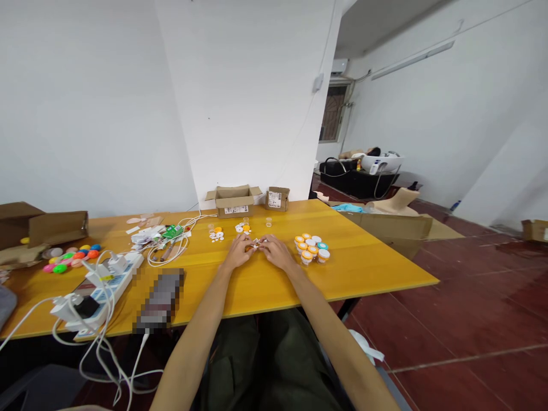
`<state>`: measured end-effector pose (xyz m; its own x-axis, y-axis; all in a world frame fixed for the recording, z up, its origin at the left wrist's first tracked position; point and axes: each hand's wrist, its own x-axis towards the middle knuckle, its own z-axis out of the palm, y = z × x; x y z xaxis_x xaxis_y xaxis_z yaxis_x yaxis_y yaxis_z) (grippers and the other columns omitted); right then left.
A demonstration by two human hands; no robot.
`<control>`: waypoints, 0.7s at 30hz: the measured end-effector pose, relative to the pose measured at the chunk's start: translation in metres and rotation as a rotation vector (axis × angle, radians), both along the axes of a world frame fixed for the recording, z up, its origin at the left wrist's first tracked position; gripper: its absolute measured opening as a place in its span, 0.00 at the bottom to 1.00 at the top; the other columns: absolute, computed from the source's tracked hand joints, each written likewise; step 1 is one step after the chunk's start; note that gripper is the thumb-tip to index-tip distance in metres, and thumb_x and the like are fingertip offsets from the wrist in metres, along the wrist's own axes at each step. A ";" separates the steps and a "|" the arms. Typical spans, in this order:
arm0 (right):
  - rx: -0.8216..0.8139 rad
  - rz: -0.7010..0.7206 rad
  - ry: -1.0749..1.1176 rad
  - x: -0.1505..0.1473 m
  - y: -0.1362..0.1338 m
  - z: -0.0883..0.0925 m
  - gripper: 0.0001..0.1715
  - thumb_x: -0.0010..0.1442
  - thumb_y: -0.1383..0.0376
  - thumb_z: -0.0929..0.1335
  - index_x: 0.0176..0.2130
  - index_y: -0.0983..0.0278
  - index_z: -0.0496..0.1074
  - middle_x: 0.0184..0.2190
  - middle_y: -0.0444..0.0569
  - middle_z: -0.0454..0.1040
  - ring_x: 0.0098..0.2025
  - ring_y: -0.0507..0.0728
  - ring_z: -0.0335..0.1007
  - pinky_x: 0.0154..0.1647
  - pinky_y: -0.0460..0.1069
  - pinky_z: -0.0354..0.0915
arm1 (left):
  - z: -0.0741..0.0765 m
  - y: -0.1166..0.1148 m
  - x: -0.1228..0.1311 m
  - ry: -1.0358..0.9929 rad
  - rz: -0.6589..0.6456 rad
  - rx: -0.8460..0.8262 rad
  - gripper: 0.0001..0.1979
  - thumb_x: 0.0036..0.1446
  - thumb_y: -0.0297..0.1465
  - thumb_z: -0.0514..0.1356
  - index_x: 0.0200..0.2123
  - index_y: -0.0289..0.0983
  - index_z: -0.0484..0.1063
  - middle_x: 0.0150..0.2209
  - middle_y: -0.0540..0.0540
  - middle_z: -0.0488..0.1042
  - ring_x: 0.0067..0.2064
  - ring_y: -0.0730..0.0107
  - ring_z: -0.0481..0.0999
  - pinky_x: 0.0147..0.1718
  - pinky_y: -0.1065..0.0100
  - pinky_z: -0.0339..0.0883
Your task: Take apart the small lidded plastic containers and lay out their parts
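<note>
My left hand (240, 252) and my right hand (276, 252) meet over the middle of the wooden table (351, 268). Their fingers are closed around small white pieces (257, 244), too small to name and partly hidden by the fingertips. Just beyond the hands lie small groups of white discs and bits (217, 236), with an orange lid (245, 228) and clear plastic cups (268, 222) among them. To the right of my right hand stands a cluster of small clear jars with orange, white and teal lids (312, 246).
Two cardboard boxes, an open one (233, 201) and a smaller one (277, 199), stand at the wall. On the left are a phone (162, 299), a power strip (105, 297) with tangled white cables, and coloured balls (78, 256). A large carton (385, 231) is beyond the right edge.
</note>
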<state>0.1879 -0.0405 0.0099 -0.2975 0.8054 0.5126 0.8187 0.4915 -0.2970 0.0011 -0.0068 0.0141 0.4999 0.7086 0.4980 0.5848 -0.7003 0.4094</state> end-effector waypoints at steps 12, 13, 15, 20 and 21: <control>0.019 -0.318 0.126 -0.001 0.006 0.001 0.16 0.67 0.67 0.61 0.34 0.60 0.76 0.38 0.51 0.76 0.44 0.58 0.71 0.46 0.50 0.64 | -0.006 0.001 -0.001 0.068 -0.028 -0.037 0.12 0.63 0.40 0.60 0.46 0.50 0.81 0.45 0.45 0.71 0.49 0.59 0.67 0.53 0.56 0.63; 0.013 -0.338 0.138 0.000 0.007 0.000 0.17 0.68 0.67 0.60 0.34 0.60 0.75 0.38 0.51 0.76 0.44 0.59 0.71 0.46 0.50 0.63 | -0.007 0.002 -0.001 0.065 -0.030 -0.035 0.12 0.63 0.40 0.60 0.46 0.50 0.81 0.45 0.45 0.71 0.49 0.59 0.67 0.53 0.56 0.63; 0.000 -0.355 0.151 0.001 0.010 -0.002 0.17 0.68 0.67 0.59 0.35 0.60 0.75 0.39 0.52 0.76 0.45 0.59 0.70 0.47 0.50 0.63 | -0.010 0.004 -0.002 0.043 -0.032 -0.024 0.12 0.62 0.39 0.61 0.46 0.50 0.81 0.45 0.45 0.71 0.49 0.59 0.67 0.53 0.56 0.64; -0.039 -0.324 0.125 0.002 0.013 -0.007 0.17 0.69 0.64 0.58 0.44 0.60 0.75 0.46 0.53 0.76 0.50 0.60 0.69 0.53 0.52 0.62 | -0.009 0.009 -0.002 -0.077 0.022 -0.009 0.12 0.60 0.31 0.61 0.45 0.46 0.81 0.44 0.45 0.73 0.50 0.60 0.70 0.55 0.57 0.65; -0.056 -0.317 0.115 0.001 0.013 -0.007 0.18 0.70 0.63 0.58 0.47 0.60 0.75 0.48 0.53 0.76 0.51 0.60 0.69 0.54 0.52 0.62 | -0.008 0.010 -0.002 -0.108 0.039 -0.008 0.12 0.60 0.29 0.60 0.44 0.45 0.81 0.44 0.46 0.73 0.50 0.60 0.71 0.55 0.57 0.65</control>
